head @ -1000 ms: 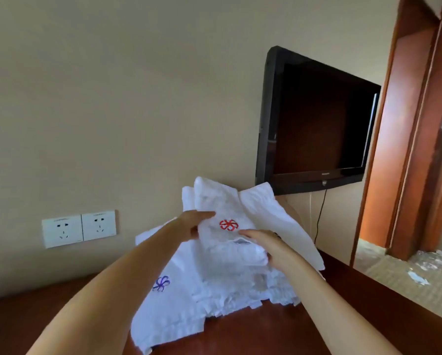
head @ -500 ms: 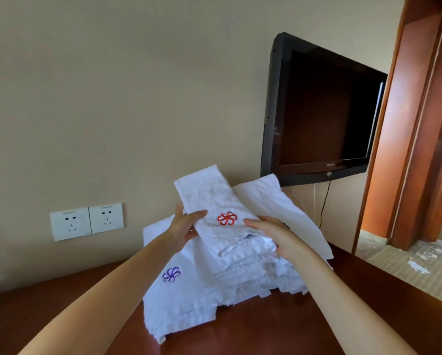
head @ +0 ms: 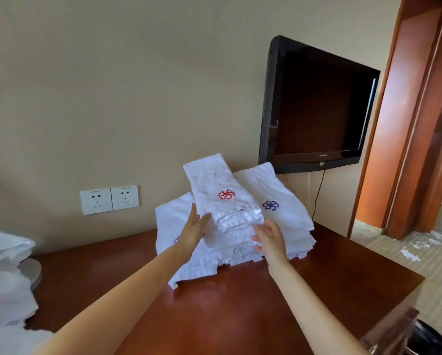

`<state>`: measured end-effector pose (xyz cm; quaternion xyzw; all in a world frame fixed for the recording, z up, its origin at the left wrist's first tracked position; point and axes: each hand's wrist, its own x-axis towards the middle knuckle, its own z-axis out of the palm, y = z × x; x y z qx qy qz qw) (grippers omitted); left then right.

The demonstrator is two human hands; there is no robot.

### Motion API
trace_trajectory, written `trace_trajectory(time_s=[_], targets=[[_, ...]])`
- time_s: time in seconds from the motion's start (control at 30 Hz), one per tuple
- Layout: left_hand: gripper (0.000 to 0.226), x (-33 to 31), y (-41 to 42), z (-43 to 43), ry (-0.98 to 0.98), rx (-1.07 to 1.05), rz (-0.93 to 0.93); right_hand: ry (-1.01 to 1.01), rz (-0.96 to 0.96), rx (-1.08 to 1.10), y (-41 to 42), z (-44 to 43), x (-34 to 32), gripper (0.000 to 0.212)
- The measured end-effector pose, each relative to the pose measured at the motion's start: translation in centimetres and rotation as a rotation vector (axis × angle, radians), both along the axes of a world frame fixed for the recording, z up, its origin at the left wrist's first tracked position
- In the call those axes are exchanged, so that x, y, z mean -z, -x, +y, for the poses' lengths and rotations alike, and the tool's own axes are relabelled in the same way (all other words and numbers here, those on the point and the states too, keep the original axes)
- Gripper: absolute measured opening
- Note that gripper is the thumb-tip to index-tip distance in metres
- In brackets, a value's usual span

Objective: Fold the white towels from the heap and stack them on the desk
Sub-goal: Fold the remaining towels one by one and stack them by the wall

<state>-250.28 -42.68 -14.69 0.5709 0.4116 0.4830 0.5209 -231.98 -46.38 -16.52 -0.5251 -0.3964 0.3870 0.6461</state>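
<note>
Beige wall (head: 112,98) fills most of the view, with a dark television (head: 317,108) mounted on it at the right. Below runs the reddish wooden desk (head: 240,316). At its far left edge lies the heap (head: 4,272) of unfolded white towels, well apart from the work.

Against the wall, below the television, sits the stack (head: 230,242) of folded towels. The lower ones fan out to either side, one showing a blue emblem (head: 270,205). On top lies a narrow towel with a red emblem (head: 214,180), running away towards the wall.

The left hand (head: 193,228) is wide, its fingers straight along the left side of that top towel. The right hand (head: 268,238) is also wide and holds nothing, its fingers relaxed at the stack's near right corner (whether it quite touches the cloth is hard to tell).

The step looks like squaring up the top towel. It is best done with equal, gentle pressure from both flat palms, so the soft layers beneath do not slide. The near edges should come level, since the fanned lower towels make an uneven base and the pile could lean.
</note>
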Motion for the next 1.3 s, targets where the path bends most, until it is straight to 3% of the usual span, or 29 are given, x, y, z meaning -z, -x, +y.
trace_trajectory(time_s=[0.13, 0.3, 0.53, 0.73, 0.93, 1.07, 1.17, 1.3], targets=[[0.069, 3.6, 1.3, -4.6, 0.077, -0.081, 0.023, 0.100, 0.027, -0.020, 2.0, -3.6, 3.2, 0.029], [0.071, 10.1, 5.9, -12.5, 0.099, -0.146, 0.135, 0.223, -0.032, -0.211, 7.0, -8.3, 7.3, 0.024], [0.054, 13.4, 15.6, -20.3, 0.034, -0.507, 0.110, 0.075, -0.424, -0.291, 15.0, -13.3, 11.7, 0.027], [0.032, 13.6, 19.0, -26.8, -0.043, -0.771, -0.015, -0.002, -0.545, -0.368, 21.2, -16.2, 11.9, 0.022], [0.038, 13.4, 18.3, -29.1, -0.080, -1.101, -0.046, -0.126, -0.578, -0.475, 26.5, -18.6, 12.4, 0.021], [0.047, 12.7, 18.1, -29.5, -0.050, -1.135, -0.017, -0.243, -0.719, -0.463, 29.9, -19.2, 12.3, 0.031], [0.050, 12.6, 18.0, -29.6, -0.063, -1.176, -0.060, -0.378, -0.798, -0.387, 32.1, -18.6, 11.9, 0.050], [0.059, 12.6, 18.2, -29.5, -0.088, -1.184, -0.173, -0.445, -0.928, -0.500, 34.6, -16.0, 10.5, 0.073]])
